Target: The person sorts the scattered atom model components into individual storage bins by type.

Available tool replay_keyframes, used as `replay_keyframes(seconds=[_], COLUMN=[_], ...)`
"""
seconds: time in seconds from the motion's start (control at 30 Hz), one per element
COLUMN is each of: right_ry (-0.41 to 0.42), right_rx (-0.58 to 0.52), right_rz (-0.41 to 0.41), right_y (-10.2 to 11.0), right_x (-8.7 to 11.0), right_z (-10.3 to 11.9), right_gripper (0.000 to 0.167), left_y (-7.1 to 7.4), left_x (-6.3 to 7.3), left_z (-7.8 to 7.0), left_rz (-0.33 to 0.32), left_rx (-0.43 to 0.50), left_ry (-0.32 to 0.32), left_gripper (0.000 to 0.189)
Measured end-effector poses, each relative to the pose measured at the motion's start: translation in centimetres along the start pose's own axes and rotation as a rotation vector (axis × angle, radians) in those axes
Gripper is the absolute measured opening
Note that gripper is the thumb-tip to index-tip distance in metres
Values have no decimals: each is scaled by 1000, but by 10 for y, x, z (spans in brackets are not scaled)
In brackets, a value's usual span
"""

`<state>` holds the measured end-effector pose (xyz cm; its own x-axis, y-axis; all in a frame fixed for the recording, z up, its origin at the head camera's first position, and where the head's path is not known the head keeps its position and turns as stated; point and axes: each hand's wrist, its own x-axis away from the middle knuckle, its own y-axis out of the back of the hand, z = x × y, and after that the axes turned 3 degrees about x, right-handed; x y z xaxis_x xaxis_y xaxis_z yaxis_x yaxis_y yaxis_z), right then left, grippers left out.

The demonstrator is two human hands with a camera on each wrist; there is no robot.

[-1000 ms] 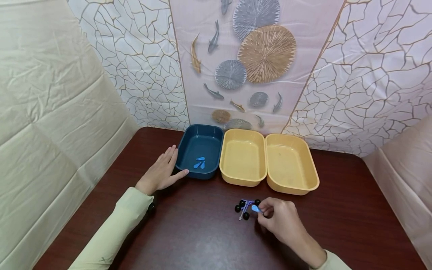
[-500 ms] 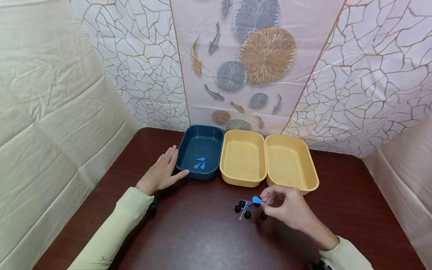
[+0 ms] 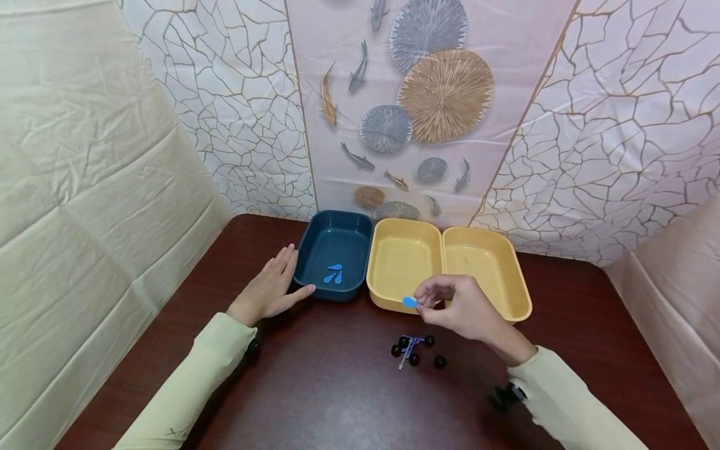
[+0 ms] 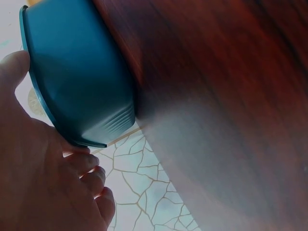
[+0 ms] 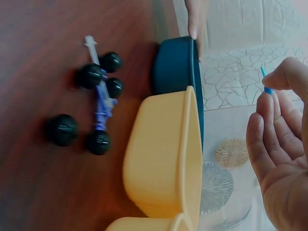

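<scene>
My right hand (image 3: pixel 458 306) pinches a flat blue teardrop-shaped piece (image 3: pixel 409 302) between thumb and fingers, above the front rim of the middle yellow bin. In the right wrist view, the piece's thin edge (image 5: pixel 267 90) shows at the fingertips. Against the left side and front corner of the dark blue bin (image 3: pixel 337 240) rests my left hand (image 3: pixel 267 287), fingers straight and thumb spread. The left wrist view shows that thumb (image 4: pixel 15 67) at the bin's rim. Several similar blue teardrop pieces (image 3: pixel 329 279) lie inside the blue bin.
Several black balls (image 3: pixel 440 362) and small purple and whitish stick pieces (image 3: pixel 412 342) lie on the dark wooden table (image 3: pixel 337 387), in front of the bins. The middle yellow bin (image 3: pixel 402 250) and right yellow bin (image 3: pixel 478 256) stand beside the blue one. Patterned cloth hangs behind.
My right hand has lifted the blue teardrop piece from beside the black balls and carried it forward and left to the middle yellow bin's front. My left hand has stayed put.
</scene>
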<state>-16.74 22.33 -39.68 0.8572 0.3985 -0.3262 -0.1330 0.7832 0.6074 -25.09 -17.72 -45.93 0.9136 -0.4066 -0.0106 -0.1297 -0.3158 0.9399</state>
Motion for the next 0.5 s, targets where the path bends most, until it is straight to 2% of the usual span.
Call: replay_keyframes(seconds=[0.1,0.33,0.5], right_ry=[5,-42,-9], right_rx=[0,-11,5], right_rz=[13,31,37], right_y=[1,-7,-14], right_x=[-15,-45,-70], right_z=[1,-2,-6], right_gripper=[18,16,14], left_y=[-1,0,1], left_x=[-1,-1,0], left_z=[-1,-1,0], left_rz=[-6,-9,-10], left_rx=[1,-5,-15], left_ry=[-3,-12,-4], left_gripper=[101,100,100])
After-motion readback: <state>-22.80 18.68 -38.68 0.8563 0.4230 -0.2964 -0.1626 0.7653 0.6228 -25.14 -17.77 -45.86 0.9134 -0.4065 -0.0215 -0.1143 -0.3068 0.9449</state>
